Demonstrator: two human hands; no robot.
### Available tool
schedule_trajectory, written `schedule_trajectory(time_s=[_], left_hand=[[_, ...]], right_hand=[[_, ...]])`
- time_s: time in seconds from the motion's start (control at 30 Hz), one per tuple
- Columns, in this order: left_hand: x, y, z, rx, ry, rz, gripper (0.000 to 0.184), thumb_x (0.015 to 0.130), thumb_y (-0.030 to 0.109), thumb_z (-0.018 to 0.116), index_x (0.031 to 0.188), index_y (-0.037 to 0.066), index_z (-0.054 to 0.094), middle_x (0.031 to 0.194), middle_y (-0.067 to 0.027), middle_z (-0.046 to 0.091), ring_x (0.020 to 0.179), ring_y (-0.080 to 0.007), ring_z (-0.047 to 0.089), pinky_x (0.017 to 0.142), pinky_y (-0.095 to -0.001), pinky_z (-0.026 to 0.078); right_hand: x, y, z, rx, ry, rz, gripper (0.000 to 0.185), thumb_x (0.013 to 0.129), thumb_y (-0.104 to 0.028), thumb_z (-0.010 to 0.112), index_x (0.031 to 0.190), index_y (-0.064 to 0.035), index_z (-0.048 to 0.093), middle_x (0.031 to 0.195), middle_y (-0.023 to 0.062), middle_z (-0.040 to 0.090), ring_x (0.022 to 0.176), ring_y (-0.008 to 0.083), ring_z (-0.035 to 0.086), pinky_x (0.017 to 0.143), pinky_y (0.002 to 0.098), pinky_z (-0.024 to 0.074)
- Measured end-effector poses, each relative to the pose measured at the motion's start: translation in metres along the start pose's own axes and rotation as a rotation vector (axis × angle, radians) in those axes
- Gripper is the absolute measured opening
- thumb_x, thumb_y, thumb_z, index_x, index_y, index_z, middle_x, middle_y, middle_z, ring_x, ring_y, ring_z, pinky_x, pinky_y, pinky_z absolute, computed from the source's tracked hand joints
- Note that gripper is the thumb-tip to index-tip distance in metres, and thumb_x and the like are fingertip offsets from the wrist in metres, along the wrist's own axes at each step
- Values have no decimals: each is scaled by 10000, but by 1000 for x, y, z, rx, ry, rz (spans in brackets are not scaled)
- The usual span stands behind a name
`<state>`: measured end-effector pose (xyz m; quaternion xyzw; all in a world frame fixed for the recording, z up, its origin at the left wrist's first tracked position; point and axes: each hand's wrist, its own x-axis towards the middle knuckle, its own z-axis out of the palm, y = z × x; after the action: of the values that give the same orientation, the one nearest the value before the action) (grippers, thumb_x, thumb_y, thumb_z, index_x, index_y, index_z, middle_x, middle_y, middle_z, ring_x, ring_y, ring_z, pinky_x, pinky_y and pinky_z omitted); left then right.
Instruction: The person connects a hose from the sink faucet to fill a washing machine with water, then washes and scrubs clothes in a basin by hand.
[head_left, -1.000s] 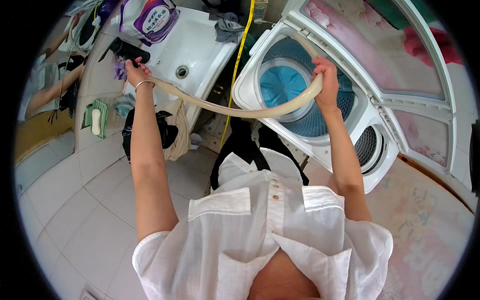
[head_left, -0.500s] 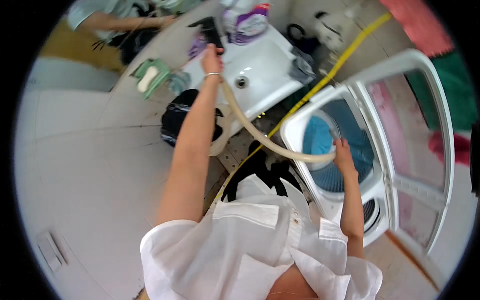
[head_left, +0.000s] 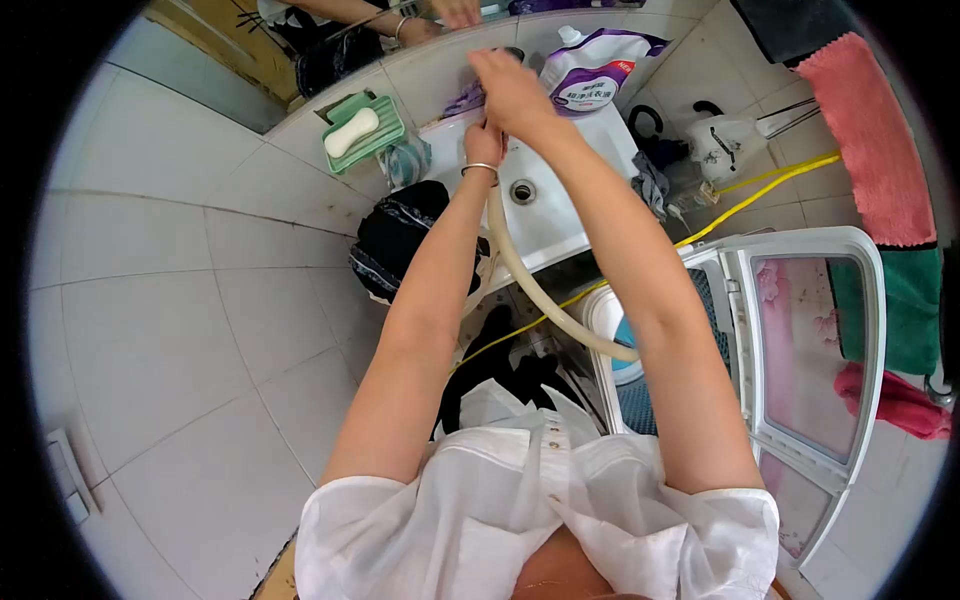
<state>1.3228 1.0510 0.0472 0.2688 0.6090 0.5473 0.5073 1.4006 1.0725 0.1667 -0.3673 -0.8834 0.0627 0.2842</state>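
Observation:
A cream hose (head_left: 525, 278) runs from the sink's faucet down to the tub of a top-loading washing machine (head_left: 740, 310). My left hand (head_left: 484, 145) is closed around the hose's upper end, just under the faucet. Above it my right hand (head_left: 515, 95) lies over the dark faucet (head_left: 514, 54), its fingers bent onto the top; the hand hides most of the faucet. Below both hands is the white sink (head_left: 560, 205) with its drain. The hose's lower end rests at the tub, partly behind my right forearm.
A purple-and-white detergent pouch (head_left: 590, 75) stands behind the sink. Left of it are a green soap dish (head_left: 385, 125) with soap (head_left: 352, 132) and a dark cloth bundle (head_left: 400, 235). The washer lid (head_left: 870, 330) stands raised; a yellow hose (head_left: 750, 210) passes behind.
My right hand has left the hose at the washing machine and moved up to the faucet. My left hand stays on the hose at the faucet. The view has shifted.

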Motion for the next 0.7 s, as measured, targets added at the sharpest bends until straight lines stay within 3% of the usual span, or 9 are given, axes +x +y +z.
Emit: schedule_trajectory(time_s=[0.07,0.13,0.23,0.3,0.4,0.43,0.53,0.63,0.7], left_hand=[[48,-52,-6,16,38,142,318,874,304,564,784,11,648,567,-109,584,483,-206,564,450,-338,435],[42,-53,-12,606,121,472,193,829,209,614,836,23,664,702,-190,641,664,-312,634,616,-406,483],[2,4,-6,197,-57,60,558,898,572,394,819,108,694,469,0,408,401,-112,386,405,-292,314],[4,2,-9,167,-69,109,548,879,567,449,803,82,691,460,25,387,376,-82,365,366,-253,289],[8,2,-2,71,-59,26,498,877,535,487,815,78,676,489,24,419,382,-81,381,357,-232,294],[11,-1,-3,11,-84,-25,470,872,523,504,820,84,663,502,22,434,384,-81,382,358,-231,290],[-9,14,7,-20,-31,-40,426,882,489,503,783,101,647,515,30,405,400,-78,339,376,-228,264],[-4,15,5,-32,-63,-44,450,889,460,496,819,38,632,511,-3,425,382,-96,365,361,-239,275],[2,8,-1,-96,-111,-45,449,900,449,480,836,30,628,522,-10,424,391,-101,369,365,-246,283]], right_hand=[[0,-4,9,-90,-198,-2,521,756,-29,531,1273,-46,466,1307,151,486,1222,355,427,980,429,395],[-15,0,2,151,-88,4,507,736,2,507,1240,-56,498,1303,161,486,1222,360,425,1023,445,362],[-80,-9,-87,164,138,-94,461,735,13,527,1189,-62,538,1238,156,527,1194,337,459,1023,412,356],[-139,-1,-185,-52,260,-47,394,772,-7,543,1162,-65,551,1213,134,539,1181,305,475,1009,384,359],[-248,-5,-328,-391,738,529,219,835,-128,582,1032,-34,601,1017,117,608,965,267,556,852,384,429],[-293,6,-366,-810,766,616,235,865,-190,582,1027,-20,595,997,131,600,950,286,546,841,386,418],[-405,38,-438,-1389,673,639,371,869,-329,595,1028,6,584,960,186,598,957,335,543,875,429,397],[-450,32,-460,-1050,600,923,409,874,-378,588,1014,6,585,937,200,610,918,368,558,867,444,406],[-445,8,-455,-1157,386,850,422,863,-401,605,964,8,583,898,207,614,854,380,578,789,450,432]])
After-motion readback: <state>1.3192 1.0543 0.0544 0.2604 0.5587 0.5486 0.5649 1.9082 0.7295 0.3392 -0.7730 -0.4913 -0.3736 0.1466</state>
